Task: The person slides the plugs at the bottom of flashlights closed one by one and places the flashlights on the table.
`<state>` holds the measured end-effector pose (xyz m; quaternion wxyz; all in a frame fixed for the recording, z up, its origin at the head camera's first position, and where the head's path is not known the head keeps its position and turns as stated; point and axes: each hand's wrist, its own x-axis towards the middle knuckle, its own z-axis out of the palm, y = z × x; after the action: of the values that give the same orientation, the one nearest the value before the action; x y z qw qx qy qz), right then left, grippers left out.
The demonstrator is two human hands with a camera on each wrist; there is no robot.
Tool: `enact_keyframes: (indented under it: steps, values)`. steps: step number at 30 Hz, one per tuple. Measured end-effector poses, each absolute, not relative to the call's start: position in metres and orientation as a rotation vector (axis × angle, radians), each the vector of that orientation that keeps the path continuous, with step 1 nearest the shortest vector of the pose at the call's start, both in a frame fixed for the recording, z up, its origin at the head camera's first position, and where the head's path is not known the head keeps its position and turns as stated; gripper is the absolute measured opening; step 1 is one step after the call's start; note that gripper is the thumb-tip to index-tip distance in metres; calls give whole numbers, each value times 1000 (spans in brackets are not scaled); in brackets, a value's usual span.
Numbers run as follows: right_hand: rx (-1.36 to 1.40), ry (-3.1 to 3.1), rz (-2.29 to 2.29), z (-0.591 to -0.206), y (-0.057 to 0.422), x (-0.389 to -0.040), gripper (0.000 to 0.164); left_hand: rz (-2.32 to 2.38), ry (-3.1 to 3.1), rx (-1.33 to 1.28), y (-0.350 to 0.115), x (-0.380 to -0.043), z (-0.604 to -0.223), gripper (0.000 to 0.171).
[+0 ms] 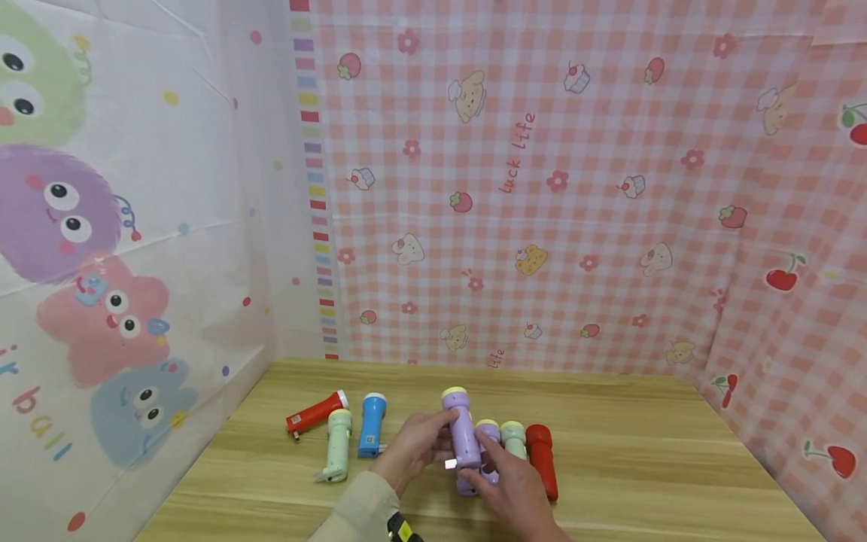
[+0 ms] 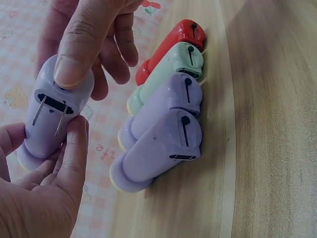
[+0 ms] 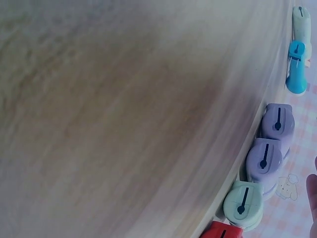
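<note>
- L hand (image 1: 415,446) grip pinches torch (image 1: 463,433) by its sides, held above tabletop (image 1: 630,436); R hand (image 1: 511,485) grip pinches tail, thumb on end, prob. to steady it w/ prongs (image 2: 60,123) kept free.
- L of torch: blue (image 1: 371,425), green (image 1: 337,452), red (image 1: 314,412), prongs seemingly out. Below/R of torch: row (image 2: 163,144) of 4, prongs tucked where visible; prob. sorted by plug.
- Torch: glossy purple, pale-yellow rim, 2 metal prongs out.

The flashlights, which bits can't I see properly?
Left wrist: end of the held purple flashlight, partly under the thumb of the right hand.
Head: lying purple flashlight, partly behind that hand.
Head: label on blue flashlight, too small to read.
Right wrist: red flashlight, cut off by bottom edge.
</note>
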<state>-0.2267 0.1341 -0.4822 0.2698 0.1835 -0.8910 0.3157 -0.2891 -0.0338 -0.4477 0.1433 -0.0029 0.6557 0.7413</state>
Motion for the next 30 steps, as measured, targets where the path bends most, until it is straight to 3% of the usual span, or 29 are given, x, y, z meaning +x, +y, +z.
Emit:
enact_keyframes:
  steps: [30]
  values:
    - [638, -2259, 680, -487, 134, -228, 49, 2111, 1923, -5, -30, -288, -454, 43]
